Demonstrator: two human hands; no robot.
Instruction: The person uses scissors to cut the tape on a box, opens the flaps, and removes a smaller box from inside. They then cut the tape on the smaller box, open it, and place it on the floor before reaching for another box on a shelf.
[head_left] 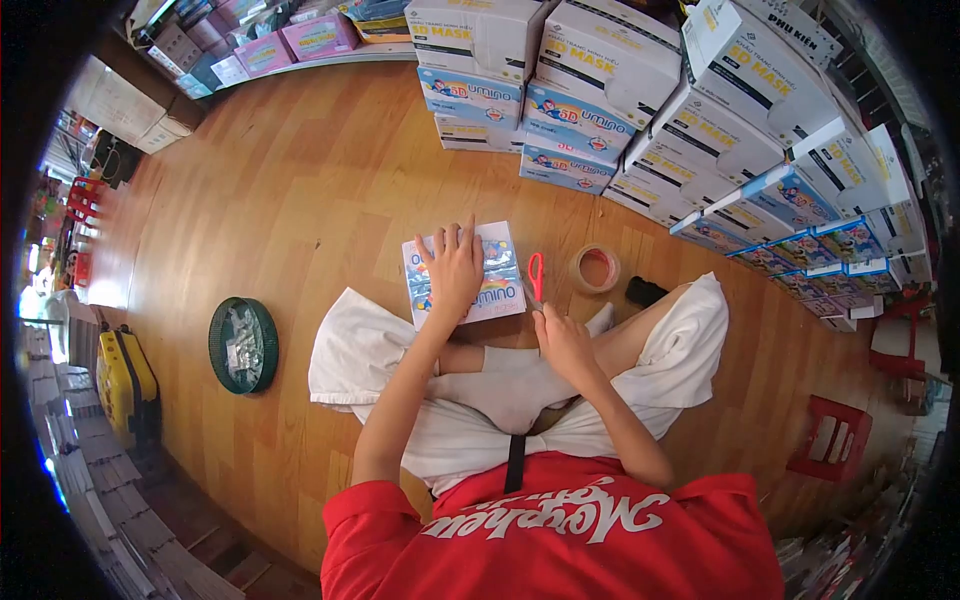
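One box point(499, 262) under left hand point(455, 272); scissors point(536, 272) in right hand point(565, 342).

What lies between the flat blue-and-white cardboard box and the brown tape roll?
The red-handled metal scissors, gripped by the right hand, lie there; the head view shows it.

Wooden plank floor point(330, 180) carries everything; a flat printed box point(500, 275) lies near centre, face up; red-handled scissors point(536, 272) just right of it; tape roll point(595, 268) further right, lying flat; small black object point(645, 291) beside the roll; round green basket point(243, 345) well to the left, clear wrappers inside; yellow case point(125, 380) at far left; stacked mask cartons point(570, 110) along the far side and right; red stool point(830, 440) at right
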